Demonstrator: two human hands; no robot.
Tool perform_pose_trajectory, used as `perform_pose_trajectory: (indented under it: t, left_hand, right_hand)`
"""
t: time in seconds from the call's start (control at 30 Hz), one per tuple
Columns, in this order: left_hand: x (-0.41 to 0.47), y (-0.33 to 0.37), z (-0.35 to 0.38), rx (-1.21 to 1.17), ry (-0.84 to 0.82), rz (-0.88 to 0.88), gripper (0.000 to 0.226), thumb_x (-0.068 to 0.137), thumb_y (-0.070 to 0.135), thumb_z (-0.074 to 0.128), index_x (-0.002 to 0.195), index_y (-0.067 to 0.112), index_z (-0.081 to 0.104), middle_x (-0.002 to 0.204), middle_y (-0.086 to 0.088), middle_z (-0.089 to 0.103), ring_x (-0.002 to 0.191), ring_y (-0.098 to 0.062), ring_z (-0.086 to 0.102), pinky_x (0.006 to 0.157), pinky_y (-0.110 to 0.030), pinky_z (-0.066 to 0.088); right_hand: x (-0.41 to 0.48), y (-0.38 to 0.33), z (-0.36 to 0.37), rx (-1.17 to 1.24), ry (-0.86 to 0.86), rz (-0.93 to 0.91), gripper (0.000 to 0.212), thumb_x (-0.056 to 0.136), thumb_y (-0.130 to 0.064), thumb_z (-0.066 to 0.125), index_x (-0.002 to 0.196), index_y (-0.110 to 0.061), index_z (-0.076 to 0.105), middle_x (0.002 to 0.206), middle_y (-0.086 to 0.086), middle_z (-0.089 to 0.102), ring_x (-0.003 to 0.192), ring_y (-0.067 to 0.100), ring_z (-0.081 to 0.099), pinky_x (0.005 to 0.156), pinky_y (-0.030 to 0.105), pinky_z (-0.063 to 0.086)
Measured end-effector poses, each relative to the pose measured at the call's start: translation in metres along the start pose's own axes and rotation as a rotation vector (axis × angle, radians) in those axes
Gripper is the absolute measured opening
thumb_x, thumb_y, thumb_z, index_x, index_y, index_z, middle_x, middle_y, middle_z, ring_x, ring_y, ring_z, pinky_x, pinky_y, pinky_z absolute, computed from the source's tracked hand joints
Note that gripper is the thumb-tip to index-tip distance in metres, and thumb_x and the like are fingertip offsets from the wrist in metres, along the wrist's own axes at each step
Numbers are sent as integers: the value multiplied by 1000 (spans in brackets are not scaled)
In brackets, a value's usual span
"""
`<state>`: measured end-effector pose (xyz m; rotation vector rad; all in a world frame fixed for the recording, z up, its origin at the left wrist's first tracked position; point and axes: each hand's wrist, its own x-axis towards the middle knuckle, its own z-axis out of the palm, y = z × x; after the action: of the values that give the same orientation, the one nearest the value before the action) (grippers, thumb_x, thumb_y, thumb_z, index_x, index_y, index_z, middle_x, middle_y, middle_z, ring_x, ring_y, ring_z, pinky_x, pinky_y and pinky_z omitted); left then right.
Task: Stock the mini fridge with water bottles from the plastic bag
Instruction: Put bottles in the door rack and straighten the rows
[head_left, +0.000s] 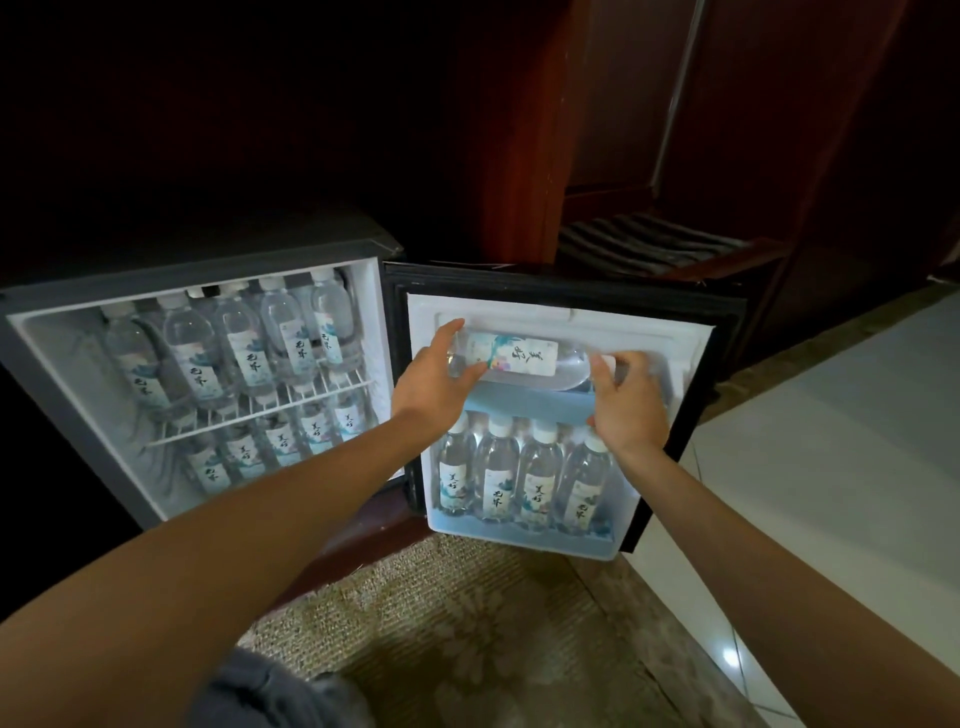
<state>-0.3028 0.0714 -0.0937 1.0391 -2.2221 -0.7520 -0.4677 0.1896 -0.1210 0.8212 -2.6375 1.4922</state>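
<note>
Only one view exists here, taken from the person's head. It faces forward and down, from close by, onto the open mini fridge (182, 285) on the left and its door (680, 338) on the right, with carpet (467, 649) below. The wide lens curves the edges.

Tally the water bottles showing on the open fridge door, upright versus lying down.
upright water bottles, front row of lower door shelf: 4
lying water bottle, upper door shelf, held by left hand and right hand: 1
Total: 5
</note>
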Motion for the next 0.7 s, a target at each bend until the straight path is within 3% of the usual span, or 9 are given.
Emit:
perform_pose_trajectory:
  t: [0.17,0.3,0.4,0.5,0.57,0.63,0.7]
  left_hand:
    - [-3,-1,3,-85,4,-66,78,90,42,57,151,27,11,146,-6,41,127,-23,47,96,-42,49]
    - [-4,-1,2,-117,33,-61,81,90,35,61,151,24,9,149,-4,36,127,-21,47,95,-42,49]
    - [-5,6,3,-53,53,-44,80,89,36,61,151,21,12,149,-7,32,127,-24,45,95,-40,48]
    - [-4,18,4,-9,78,3,79,88,37,63,149,18,17,149,-10,28,135,-26,33,105,-40,39]
    - [-2,28,3,21,103,25,75,88,30,64,148,17,22,148,-10,28,137,-26,28,109,-38,32]
    - [0,39,2,110,171,108,64,89,22,62,146,18,31,145,-9,34,134,-27,31,111,-40,30]
    - [2,50,2,159,207,248,55,89,13,60,140,17,42,140,-8,40,130,-27,39,110,-42,32]
  right_hand:
    - [-3,3,2,147,46,86,42,89,-57,51,105,-20,40,83,-9,53,75,25,67,71,49,57]
    - [-1,5,-1,199,69,55,44,85,-56,58,103,-19,44,86,-6,56,74,24,67,68,49,57]
    - [-6,5,-12,168,94,8,40,85,-54,58,104,-22,45,99,-5,58,79,21,65,69,38,55]
    - [-7,-5,-32,118,188,-203,27,91,-40,58,106,-18,51,100,-5,58,76,12,58,59,21,41]
    - [-1,-20,-47,71,205,-430,17,92,-31,58,103,-18,55,98,-6,57,73,10,57,57,21,42]
    - [12,-35,-59,-14,198,-619,14,91,-24,58,103,-16,59,102,-3,57,86,13,57,67,25,46]
    - [28,-45,-67,-147,171,-708,24,91,-23,59,112,-13,61,112,4,56,102,20,53,82,30,44]
